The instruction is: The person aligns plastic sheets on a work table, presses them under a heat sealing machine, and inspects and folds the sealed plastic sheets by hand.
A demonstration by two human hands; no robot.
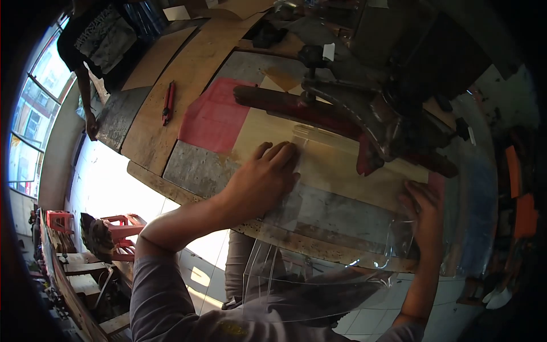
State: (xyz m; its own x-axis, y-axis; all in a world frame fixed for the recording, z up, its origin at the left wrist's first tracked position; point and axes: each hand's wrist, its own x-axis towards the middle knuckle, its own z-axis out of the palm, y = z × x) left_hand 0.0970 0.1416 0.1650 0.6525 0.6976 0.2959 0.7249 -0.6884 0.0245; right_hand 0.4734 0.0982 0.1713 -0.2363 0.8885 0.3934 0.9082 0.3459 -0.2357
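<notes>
A clear plastic sheet [342, 205] lies across the worktable and hangs over its front edge towards my lap. My left hand [268, 174] grips the sheet's left side with bent fingers, low over a pale yellow board. At the right side, my right hand [424, 211] has its thumb and fingers closed on the sheet's edge. The pale yellow board [265, 134] lies partly under the plastic. Just beyond my hands, a long dark red machine bar [273, 102] runs crosswise above the board, joined to a heavy dark arm [347, 108]. My right fingertips are partly shaded.
Red cloth-like material [213, 117] covers the board's left end. A red cutter knife [168, 102] lies on the wooden tabletop [149, 134]. Another person [102, 43] stands at the far left. Red stools [122, 228] stand on the floor to the left.
</notes>
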